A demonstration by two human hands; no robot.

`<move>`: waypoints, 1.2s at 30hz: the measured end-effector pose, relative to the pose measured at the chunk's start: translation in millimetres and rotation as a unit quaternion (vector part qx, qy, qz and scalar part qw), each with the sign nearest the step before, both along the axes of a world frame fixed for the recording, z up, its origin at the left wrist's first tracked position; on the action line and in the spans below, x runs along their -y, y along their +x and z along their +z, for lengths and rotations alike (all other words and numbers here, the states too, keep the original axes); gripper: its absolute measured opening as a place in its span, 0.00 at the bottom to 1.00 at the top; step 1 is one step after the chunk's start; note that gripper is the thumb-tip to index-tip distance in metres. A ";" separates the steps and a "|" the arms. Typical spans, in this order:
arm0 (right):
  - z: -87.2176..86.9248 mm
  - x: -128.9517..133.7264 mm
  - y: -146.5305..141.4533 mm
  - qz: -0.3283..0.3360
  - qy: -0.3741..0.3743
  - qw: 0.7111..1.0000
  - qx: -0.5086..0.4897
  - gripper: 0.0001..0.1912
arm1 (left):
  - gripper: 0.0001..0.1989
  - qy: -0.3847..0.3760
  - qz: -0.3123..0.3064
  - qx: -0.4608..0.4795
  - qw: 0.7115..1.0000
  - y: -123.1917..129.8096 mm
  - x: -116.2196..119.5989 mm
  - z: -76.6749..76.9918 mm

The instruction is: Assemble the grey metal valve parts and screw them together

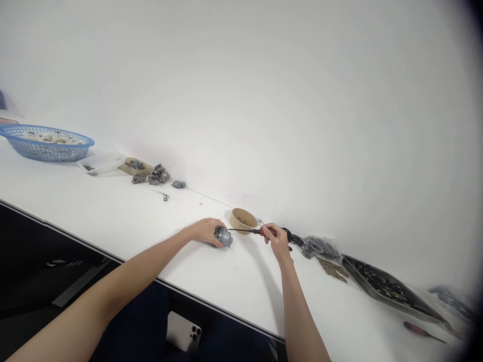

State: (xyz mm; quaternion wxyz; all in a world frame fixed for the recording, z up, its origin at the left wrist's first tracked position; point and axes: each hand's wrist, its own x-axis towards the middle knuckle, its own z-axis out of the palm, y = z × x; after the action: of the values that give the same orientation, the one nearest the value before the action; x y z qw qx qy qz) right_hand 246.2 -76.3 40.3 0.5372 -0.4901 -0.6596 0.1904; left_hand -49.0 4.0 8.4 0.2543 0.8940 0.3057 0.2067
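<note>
My left hand [208, 231] is closed around a grey cylindrical part [225, 238], which lies on its side on the white table [188, 261]. Its rounded end points to the right. My right hand [276, 238] grips the red handle of a screwdriver [245, 231]. The long dark shaft reaches left, nearly level, and its tip is at the upper edge of the grey part; whether it touches a screw is too small to tell. Just behind the shaft stands a tan paper bowl [241, 213] with many small brass-coloured pieces inside.
Leftward are a blue basket [64, 153], a clear tray [100, 166] and several grey parts [156, 175]. Rightward lie black cords [296, 239], a metal tray [377, 296] of dark pieces and another screwdriver [418, 329]. A phone [183, 332] rests below the table edge. A white wall rises behind.
</note>
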 end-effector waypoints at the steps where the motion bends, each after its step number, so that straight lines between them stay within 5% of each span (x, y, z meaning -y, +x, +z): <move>1: 0.1 0.1 0.1 -0.001 0.000 1.000 -0.001 0.13 | 0.38 -0.001 0.000 -0.001 1.000 -0.2 -0.1 0.0; 36: -1.0 1.0 -4.4 0.030 -0.047 0.998 0.015 0.11 | 0.41 -0.014 -0.007 -0.001 1.000 -2.0 -4.0 -3.1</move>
State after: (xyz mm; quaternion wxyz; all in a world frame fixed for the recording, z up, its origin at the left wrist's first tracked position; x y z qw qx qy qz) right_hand 241.8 -77.3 39.2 0.4979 -0.4972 -0.6723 0.2298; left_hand -51.1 8.1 5.3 0.2676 0.8927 0.3023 0.2001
